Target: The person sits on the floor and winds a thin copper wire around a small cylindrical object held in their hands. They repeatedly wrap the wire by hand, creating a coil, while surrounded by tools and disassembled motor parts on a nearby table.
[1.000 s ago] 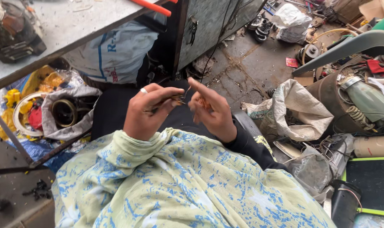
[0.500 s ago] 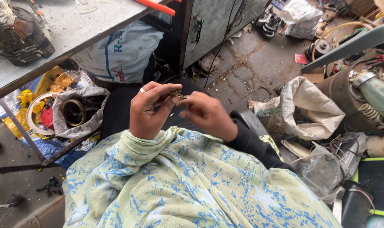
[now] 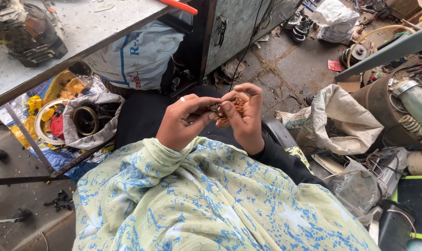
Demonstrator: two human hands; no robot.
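Both hands had drawn closer together since the earlier frame, meeting above the lap. Left hand (image 3: 180, 124), ring on one finger, pinched a small dark piece against the copper wire (image 3: 233, 109), probably to steady it. Right hand (image 3: 242, 116) curled around that thin, shiny tangle, fingers pressed on it. A grey tabletop (image 3: 57, 44) and a crumpled woven sack (image 3: 343, 123) lay nearby.

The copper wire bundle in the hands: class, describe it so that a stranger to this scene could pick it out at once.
Start at the blue-and-white patterned cloth over the person's lap and follow both arms up to where the left hand and right hand meet. Between their fingertips sits the copper wire bundle, a small tangle. Its shiny orange-brown colour sets it apart from the dark trousers and grey floor behind it.
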